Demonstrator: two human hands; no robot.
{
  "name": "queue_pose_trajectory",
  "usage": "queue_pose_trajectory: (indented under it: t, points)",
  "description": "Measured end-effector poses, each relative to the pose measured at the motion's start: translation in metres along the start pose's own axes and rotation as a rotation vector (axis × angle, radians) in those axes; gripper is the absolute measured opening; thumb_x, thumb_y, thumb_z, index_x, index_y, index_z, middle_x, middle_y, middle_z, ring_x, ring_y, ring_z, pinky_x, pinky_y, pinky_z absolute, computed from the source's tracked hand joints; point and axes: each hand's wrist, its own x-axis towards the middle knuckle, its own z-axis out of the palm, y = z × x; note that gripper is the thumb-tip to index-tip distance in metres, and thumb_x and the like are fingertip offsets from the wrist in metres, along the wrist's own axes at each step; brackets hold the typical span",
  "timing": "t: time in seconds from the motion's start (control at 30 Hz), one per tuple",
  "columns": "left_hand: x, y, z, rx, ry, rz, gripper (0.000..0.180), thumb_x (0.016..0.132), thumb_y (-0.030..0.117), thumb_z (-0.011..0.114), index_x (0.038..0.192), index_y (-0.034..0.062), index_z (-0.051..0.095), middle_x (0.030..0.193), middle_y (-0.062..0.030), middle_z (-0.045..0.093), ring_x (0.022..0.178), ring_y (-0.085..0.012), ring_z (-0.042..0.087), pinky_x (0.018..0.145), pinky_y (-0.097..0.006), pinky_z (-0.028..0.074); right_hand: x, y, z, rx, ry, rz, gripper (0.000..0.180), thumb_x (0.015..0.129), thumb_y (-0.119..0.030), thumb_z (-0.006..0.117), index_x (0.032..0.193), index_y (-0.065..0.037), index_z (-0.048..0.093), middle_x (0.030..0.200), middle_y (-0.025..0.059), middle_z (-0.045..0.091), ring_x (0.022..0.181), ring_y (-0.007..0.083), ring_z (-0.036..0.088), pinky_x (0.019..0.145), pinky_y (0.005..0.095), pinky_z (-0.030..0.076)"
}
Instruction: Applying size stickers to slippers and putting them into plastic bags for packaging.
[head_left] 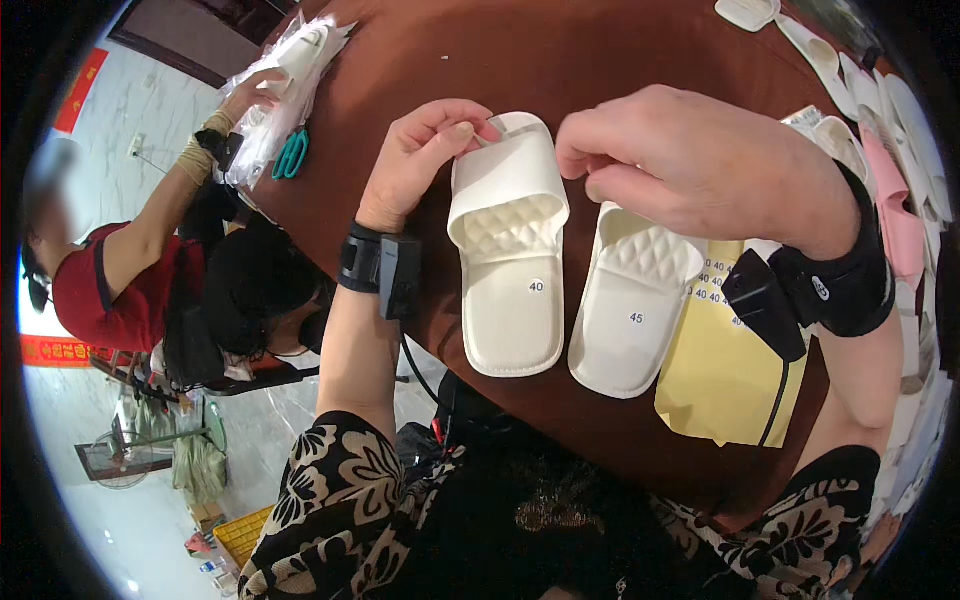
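Left hand (418, 155) at slipper's (512, 250) edge

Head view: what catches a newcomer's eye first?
Probably the left cream slipper at centre, the left hand at its toe end, and the right cream slipper beside it, its toe hidden by the right hand. Next, the yellow label sheet to their right, then the teal scissors at upper left.
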Motion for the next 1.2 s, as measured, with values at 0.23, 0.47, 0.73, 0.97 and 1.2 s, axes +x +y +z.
queue_pose_trajectory:
  t: [0.23, 0.47, 0.73, 0.97, 1.2]
  points:
    - [0.007, 0.006, 0.007, 0.133, -0.027, 0.073, 0.019, 0.090, 0.007, 0.055, 0.106, -0.0015, 0.064, 0.098, -0.0051, 0.068, 0.089, -0.0092, 0.061, 0.080, -0.024, 0.049, 0.005, -0.002, 0.013, -0.013, 0.000, 0.071, 0.013, 0.084, -0.007, 0.051, 0.091, 0.002, 0.057, 0.078, 0.0192, 0.060, 0.073, 0.0352, 0.059, 0.069, 0.0396, 0.046]
    - [-0.012, 0.018, 0.026, 0.662, 0.169, 0.493, 0.019, 0.081, 0.005, 0.063, 0.099, 0.0004, 0.066, 0.093, -0.0113, 0.067, 0.084, -0.0197, 0.064, 0.076, -0.028, 0.051, -0.006, 0.000, 0.036, -0.096, 0.178, 0.145, 0.014, 0.084, -0.009, 0.053, 0.093, 0.001, 0.058, 0.087, 0.0200, 0.060, 0.087, 0.0377, 0.059, 0.078, 0.0434, 0.046]
    - [-0.070, 0.038, 0.057, 0.846, -0.004, 0.966, 0.025, 0.086, 0.020, 0.065, 0.099, -0.0013, 0.065, 0.097, -0.0162, 0.067, 0.084, -0.0296, 0.063, 0.074, -0.036, 0.049, -0.028, -0.002, 0.059, -0.292, 0.221, 0.138, 0.015, 0.081, -0.006, 0.059, 0.096, -0.004, 0.056, 0.100, 0.0101, 0.057, 0.101, 0.0300, 0.053, 0.088, 0.0399, 0.042]
    - [-0.098, 0.008, 0.043, 0.787, 0.149, 0.773, 0.034, 0.072, 0.015, 0.072, 0.101, 0.0015, 0.063, 0.098, -0.0119, 0.063, 0.084, -0.0276, 0.059, 0.072, -0.037, 0.045, -0.022, 0.002, 0.060, -0.284, 0.216, 0.150, 0.016, 0.082, -0.009, 0.059, 0.097, -0.005, 0.057, 0.105, 0.0080, 0.058, 0.105, 0.0286, 0.051, 0.091, 0.0404, 0.040]
    - [-0.099, 0.006, 0.038, 0.692, 0.135, 0.653, 0.031, 0.083, 0.024, 0.066, 0.103, 0.0006, 0.063, 0.100, -0.0131, 0.065, 0.089, -0.0287, 0.060, 0.080, -0.037, 0.045, -0.017, 0.004, 0.066, -0.300, 0.193, 0.166, 0.014, 0.083, -0.010, 0.059, 0.097, -0.006, 0.058, 0.106, 0.0075, 0.058, 0.105, 0.0286, 0.052, 0.091, 0.0415, 0.040]
